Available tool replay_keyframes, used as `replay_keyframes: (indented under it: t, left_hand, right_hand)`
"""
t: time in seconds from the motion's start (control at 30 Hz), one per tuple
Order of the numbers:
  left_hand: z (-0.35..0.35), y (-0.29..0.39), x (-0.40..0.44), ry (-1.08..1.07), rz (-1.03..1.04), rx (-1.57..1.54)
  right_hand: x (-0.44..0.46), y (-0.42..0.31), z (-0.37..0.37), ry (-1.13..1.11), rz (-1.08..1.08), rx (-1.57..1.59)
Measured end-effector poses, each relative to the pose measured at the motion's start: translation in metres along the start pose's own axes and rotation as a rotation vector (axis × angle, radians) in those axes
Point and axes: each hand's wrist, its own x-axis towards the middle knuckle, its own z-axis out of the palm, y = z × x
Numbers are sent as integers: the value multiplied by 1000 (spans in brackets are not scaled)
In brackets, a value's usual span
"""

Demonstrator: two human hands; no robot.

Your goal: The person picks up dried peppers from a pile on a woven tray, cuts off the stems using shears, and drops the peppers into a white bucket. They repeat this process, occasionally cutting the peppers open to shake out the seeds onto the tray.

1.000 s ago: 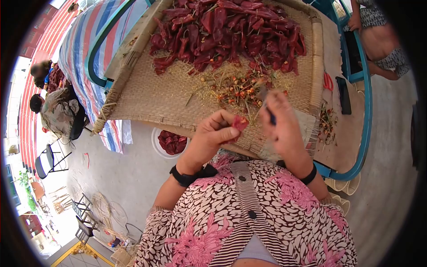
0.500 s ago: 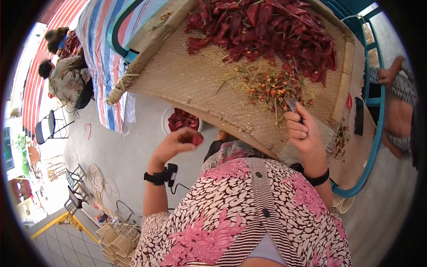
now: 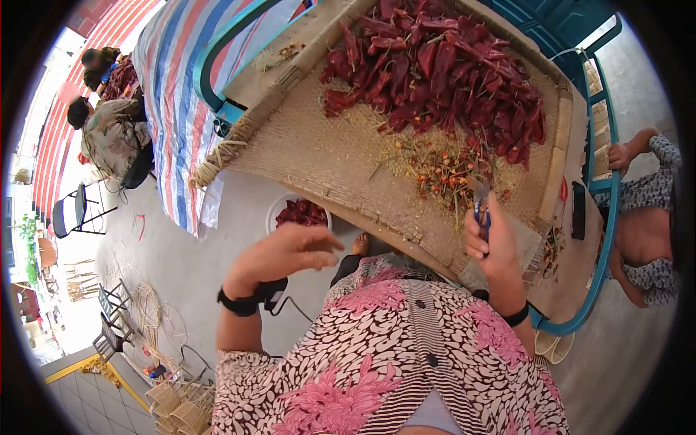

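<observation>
Left hand (image 3: pixel 284 254): the red pepper piece pinched there half a second ago is gone; thumb and fingers now stand apart, nothing visible between them; the hand is near the white round basin (image 3: pixel 269 217) of dark red peppers (image 3: pixel 301 212); release of one piece is probable; right hand (image 3: pixel 500 245): fingers remain wrapped around a blue-handled metal tool (image 3: pixel 479 190), tip at the green-and-orange stem heap (image 3: pixel 441 172); the wrinkled dark-red pepper pile (image 3: pixel 435 72) lies beyond, on the tan woven tray (image 3: pixel 304 148).
</observation>
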Motion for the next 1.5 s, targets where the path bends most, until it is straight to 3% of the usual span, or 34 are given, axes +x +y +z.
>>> replay_keyframes:
  t: [0.03,0.13,0.23,0.3,0.4,0.5,0.6,0.7,0.8,0.87,1.0,1.03,1.07,1.13,1.5]
  left_hand:
    - [-7,19,3,63,42,126]
    - [-43,51,43,256,183,524]
    - [-79,32,116,517,322,954]
    - [-92,21,160,673,273,980]
    - [-97,14,193,759,225,982]
    - [-100,15,202,661,25,1166]
    - [-95,25,191,653,-30,1177]
    - [-85,37,172,678,68,1051]
    - [-62,66,143,379,109,104]
    - [-39,74,127,258,192,-325]
    - [21,79,108,111,280,-1087]
    - [33,88,103,183,258,-1146]
    - [38,81,104,124,286,-1213]
    - [46,64,109,5,341,-1349]
    - [69,63,121,123,256,-1312]
  right_hand:
    - [1,2,-2,-79,43,34]
    - [-2,5,20,39,-24,-40]
    - [-7,5,25,1,-37,-96]
    - [-8,9,25,-33,-54,-116]
    - [-12,13,25,-39,-48,-101]
    - [-15,12,22,-37,-56,-93]
    - [-19,10,17,-25,-104,-113]
    - [-20,10,14,-19,-163,-195]
    - [-22,3,18,-41,-228,-395]
    - [-19,0,18,-93,-301,-578]
    - [-14,4,26,-123,-734,-889]
    - [-14,2,29,-117,-834,-918]
    - [-16,0,31,-111,-932,-947]
    - [-22,-5,39,-59,-955,-957]
    - [-21,-6,37,28,-1049,-1137]
